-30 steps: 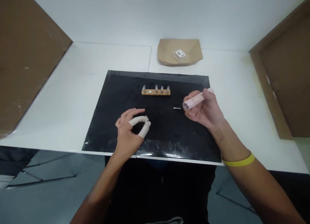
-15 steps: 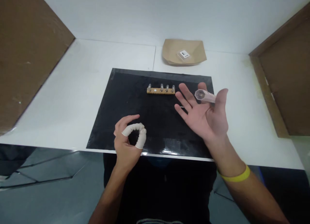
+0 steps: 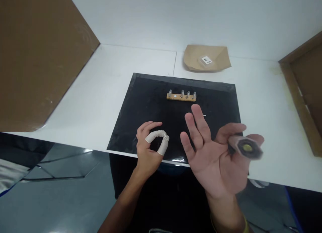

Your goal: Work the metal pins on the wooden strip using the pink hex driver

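Observation:
My left hand is above the near part of the black mat. White covers wrap its thumb and index finger, whose tips pinch something too small to make out. Palm up on the right, my right hand grips a pale pink, many-sided tube between thumb and index finger, its yellow-centred end towards me. The other fingers are spread. Beyond both hands lies a narrow tan strip bearing several clear, upright capped pieces and a white dot. A thin white piece shows beside the right fingers.
A brown paper tray holding a small clear box with a label is at the back of the white table. Brown panels stand at the left and right.
My right hand has come nearer the camera and turned, swinging the tube's end towards me and to the right. My left hand keeps its pinch. The whole view has shifted slightly.

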Available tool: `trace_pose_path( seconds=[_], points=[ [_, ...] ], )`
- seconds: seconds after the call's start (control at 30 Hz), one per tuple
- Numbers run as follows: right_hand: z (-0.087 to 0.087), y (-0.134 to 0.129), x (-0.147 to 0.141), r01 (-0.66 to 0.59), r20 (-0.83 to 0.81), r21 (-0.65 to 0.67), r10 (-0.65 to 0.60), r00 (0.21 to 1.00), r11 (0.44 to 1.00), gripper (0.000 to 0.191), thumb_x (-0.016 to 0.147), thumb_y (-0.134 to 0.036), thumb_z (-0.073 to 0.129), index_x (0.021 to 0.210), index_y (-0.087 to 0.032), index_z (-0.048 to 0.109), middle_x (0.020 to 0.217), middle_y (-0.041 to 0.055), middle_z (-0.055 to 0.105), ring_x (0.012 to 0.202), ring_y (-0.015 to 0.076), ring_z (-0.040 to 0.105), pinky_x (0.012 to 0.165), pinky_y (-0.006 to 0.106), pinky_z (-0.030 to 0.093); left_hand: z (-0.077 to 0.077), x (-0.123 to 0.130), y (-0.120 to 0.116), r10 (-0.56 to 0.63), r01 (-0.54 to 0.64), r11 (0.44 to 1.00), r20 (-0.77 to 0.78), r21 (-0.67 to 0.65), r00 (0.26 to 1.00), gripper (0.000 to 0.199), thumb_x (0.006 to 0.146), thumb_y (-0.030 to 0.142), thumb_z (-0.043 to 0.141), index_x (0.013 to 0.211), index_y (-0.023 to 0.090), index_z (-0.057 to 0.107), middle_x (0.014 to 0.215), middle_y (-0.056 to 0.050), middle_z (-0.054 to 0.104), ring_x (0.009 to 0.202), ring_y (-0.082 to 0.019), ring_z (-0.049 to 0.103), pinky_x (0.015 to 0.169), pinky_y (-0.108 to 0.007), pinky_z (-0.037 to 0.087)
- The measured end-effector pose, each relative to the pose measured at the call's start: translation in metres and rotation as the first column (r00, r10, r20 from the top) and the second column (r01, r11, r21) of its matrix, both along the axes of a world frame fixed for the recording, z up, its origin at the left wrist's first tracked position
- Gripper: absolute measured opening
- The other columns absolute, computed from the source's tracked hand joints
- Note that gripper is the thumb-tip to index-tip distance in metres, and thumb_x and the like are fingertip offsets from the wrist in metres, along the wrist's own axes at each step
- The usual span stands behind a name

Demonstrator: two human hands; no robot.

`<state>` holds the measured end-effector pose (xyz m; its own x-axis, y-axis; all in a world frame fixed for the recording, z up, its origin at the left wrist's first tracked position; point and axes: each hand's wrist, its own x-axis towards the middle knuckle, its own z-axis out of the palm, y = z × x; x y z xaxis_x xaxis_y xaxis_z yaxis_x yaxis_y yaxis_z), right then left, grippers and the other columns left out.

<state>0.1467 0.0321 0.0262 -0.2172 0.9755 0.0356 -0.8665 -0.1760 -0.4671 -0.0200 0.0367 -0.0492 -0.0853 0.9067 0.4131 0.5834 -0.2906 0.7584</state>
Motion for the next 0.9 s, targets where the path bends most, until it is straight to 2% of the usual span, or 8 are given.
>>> trace_pose_path(
  seconds=[0.2, 0.47, 0.57, 0.73, 0.9],
  points=[
    [0.013, -0.005, -0.003, 0.030, 0.071, -0.034, -0.028, 0.997, 0.999, 0.043, 0.093, -0.084, 0.045, 0.099, -0.055, 0.076, 0.153, -0.0099, 0.056, 0.157, 0.0236, 0.034, 0.119, 0.055, 0.043, -0.001, -0.001, -0.001, 0.004, -0.004, 1.000, 0.013, 0.004, 1.000, 0.009, 0.093, 0.023, 0.069, 0.098, 0.029, 0.066, 0.122, -0.005, 0.072, 0.128, -0.029, 0.058, 0.113, -0.058, 0.048],
    [0.013, -0.005, -0.013, 0.007, 0.015, -0.033, -0.006, 1.000, 0.999, 0.051, 0.093, -0.087, 0.039, 0.099, -0.054, 0.077, 0.154, -0.0080, 0.056, 0.157, 0.0221, 0.035, 0.122, 0.056, 0.039, -0.002, -0.002, -0.001, -0.050, 0.048, 0.998, 0.072, 0.030, 0.996, 0.013, 0.092, 0.016, 0.068, 0.100, 0.026, 0.065, 0.123, -0.006, 0.071, 0.128, -0.028, 0.056, 0.112, -0.055, 0.046],
    [0.013, -0.005, -0.018, 0.026, 0.021, -0.036, -0.025, 0.999, 0.999, 0.053, 0.093, -0.088, 0.037, 0.105, -0.055, 0.076, 0.154, -0.0070, 0.056, 0.156, 0.0233, 0.037, 0.122, 0.058, 0.038, -0.002, -0.003, -0.001, -0.066, 0.064, 0.998, 0.082, 0.029, 0.994, 0.013, 0.091, 0.015, 0.068, 0.099, 0.025, 0.065, 0.122, -0.006, 0.071, 0.128, -0.028, 0.056, 0.111, -0.056, 0.046],
    [0.012, -0.006, -0.027, 0.053, 0.009, -0.040, -0.053, 0.999, 0.998, 0.058, 0.094, -0.088, 0.035, 0.124, -0.054, 0.071, 0.155, 0.0002, 0.056, 0.154, 0.0232, 0.041, 0.120, 0.054, 0.043, -0.001, -0.005, -0.001, -0.100, 0.098, 0.995, 0.102, 0.022, 0.990, 0.011, 0.090, 0.015, 0.069, 0.096, 0.023, 0.065, 0.122, -0.007, 0.071, 0.129, -0.028, 0.055, 0.110, -0.056, 0.046],
    [0.012, -0.009, -0.031, 0.077, -0.007, -0.030, -0.077, 0.997, 0.997, 0.061, 0.094, -0.088, 0.031, 0.136, -0.057, 0.063, 0.157, 0.0015, 0.054, 0.153, 0.0213, 0.042, 0.118, 0.051, 0.045, -0.001, -0.007, -0.002, -0.178, 0.174, 0.984, 0.099, 0.045, 0.979, 0.013, 0.089, 0.015, 0.069, 0.098, 0.024, 0.066, 0.122, -0.007, 0.071, 0.131, -0.030, 0.055, 0.110, -0.058, 0.045]
  ],
)
